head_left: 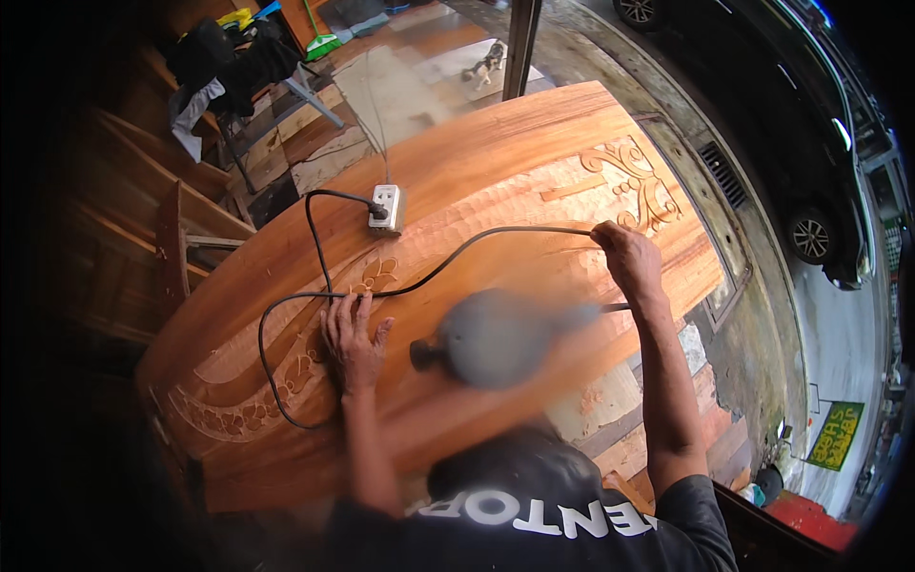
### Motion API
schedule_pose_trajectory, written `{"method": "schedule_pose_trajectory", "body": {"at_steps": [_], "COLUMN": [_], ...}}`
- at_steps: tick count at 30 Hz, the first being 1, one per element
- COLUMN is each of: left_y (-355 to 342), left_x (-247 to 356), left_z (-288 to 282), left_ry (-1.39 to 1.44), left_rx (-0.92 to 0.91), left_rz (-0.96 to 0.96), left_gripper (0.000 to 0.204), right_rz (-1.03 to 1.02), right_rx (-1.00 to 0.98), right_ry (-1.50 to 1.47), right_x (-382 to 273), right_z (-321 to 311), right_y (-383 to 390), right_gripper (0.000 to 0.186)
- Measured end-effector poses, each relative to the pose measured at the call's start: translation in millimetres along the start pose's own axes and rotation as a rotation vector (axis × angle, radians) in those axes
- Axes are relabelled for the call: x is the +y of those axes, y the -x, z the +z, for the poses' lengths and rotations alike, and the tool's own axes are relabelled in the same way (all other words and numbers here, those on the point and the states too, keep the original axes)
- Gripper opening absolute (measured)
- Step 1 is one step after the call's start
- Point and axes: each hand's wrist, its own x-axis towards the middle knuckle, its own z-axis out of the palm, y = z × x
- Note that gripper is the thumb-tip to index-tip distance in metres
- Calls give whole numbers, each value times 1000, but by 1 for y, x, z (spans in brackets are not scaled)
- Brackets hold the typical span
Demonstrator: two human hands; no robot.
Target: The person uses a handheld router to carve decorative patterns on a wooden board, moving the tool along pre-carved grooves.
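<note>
My left hand (pixel 355 348) lies flat on a large carved wooden panel (pixel 457 434), fingers spread beside a carved leaf pattern. At its fingertips runs a black power cord (pixel 477 238). Raised at the right, my right hand (pixel 629 255) is closed on that cord. Between my hands is a rounded grey power tool (pixel 496 338), too blurred to tell its exact kind. A dark knob sticks out of its left side, and a cord runs from its right end behind my right forearm. A white socket block (pixel 385 208) sits on the panel with the cord's plug in it.
Carved scrollwork (pixel 634 186) covers the panel's far right end. A post (pixel 521 48) rises behind it, near a cat (pixel 484 65). A cloth-draped stand (pixel 238 76) and green broom (pixel 322 46) are far left; a parked black car (pixel 753 105) is at right.
</note>
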Motion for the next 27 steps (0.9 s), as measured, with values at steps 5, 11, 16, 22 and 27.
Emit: {"method": "schedule_pose_trajectory", "body": {"at_steps": [5,11,16,22,27], "left_y": [5,-87,-116,-123,-110], "left_x": [-9,40,31,-26,-82], "left_z": [-13,35,79,77,57], "left_ry": [-81,45,3,122,155], "left_rx": [94,134,68,85,-92], "left_rz": [-88,-282,-354,-294,-485], "left_gripper": [49,83,83,58,73], "right_rz": [-1,29,30,70,96], "right_rx": [-132,-112,-126,-105,-77], "right_ry": [69,-9,-62,-16,13], "right_x": [33,47,43,62,63], "right_z": [31,45,38,17,20], "right_y": [-35,-35,-34,-47,-46], "right_gripper": [15,18,17,23,21]}}
